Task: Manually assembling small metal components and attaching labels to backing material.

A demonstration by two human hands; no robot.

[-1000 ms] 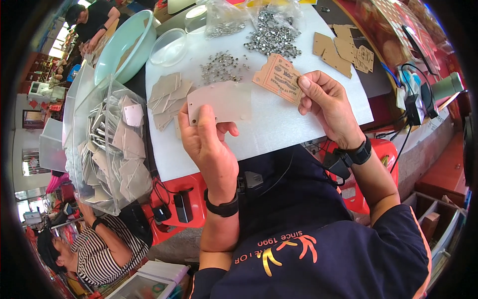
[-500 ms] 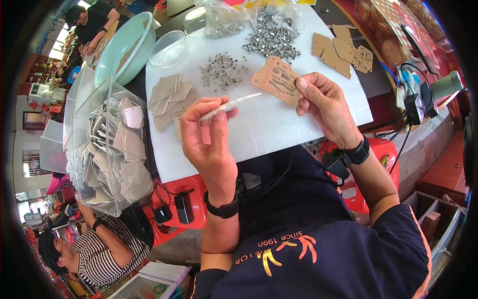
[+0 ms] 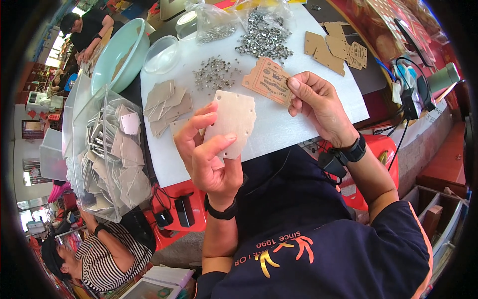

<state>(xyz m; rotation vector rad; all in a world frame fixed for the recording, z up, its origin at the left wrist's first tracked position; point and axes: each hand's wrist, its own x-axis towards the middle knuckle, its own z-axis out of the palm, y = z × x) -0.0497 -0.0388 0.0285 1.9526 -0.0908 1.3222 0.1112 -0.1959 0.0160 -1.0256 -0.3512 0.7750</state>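
Mid-frame, the left hand (image 3: 213, 162) is gripping a blank plaque (image 3: 234, 117) lower-left; centre-right, the right hand (image 3: 323, 105) is pinching a printed plaque (image 3: 266, 80) by its right end!

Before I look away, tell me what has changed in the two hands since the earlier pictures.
The left hand has turned the plain card from lying crosswise, through edge-on, to upright with a broad face showing, shifting its fingers. Nothing was taken or let go. The right hand keeps its grip on the printed card; the small metal pieces look unmoved.
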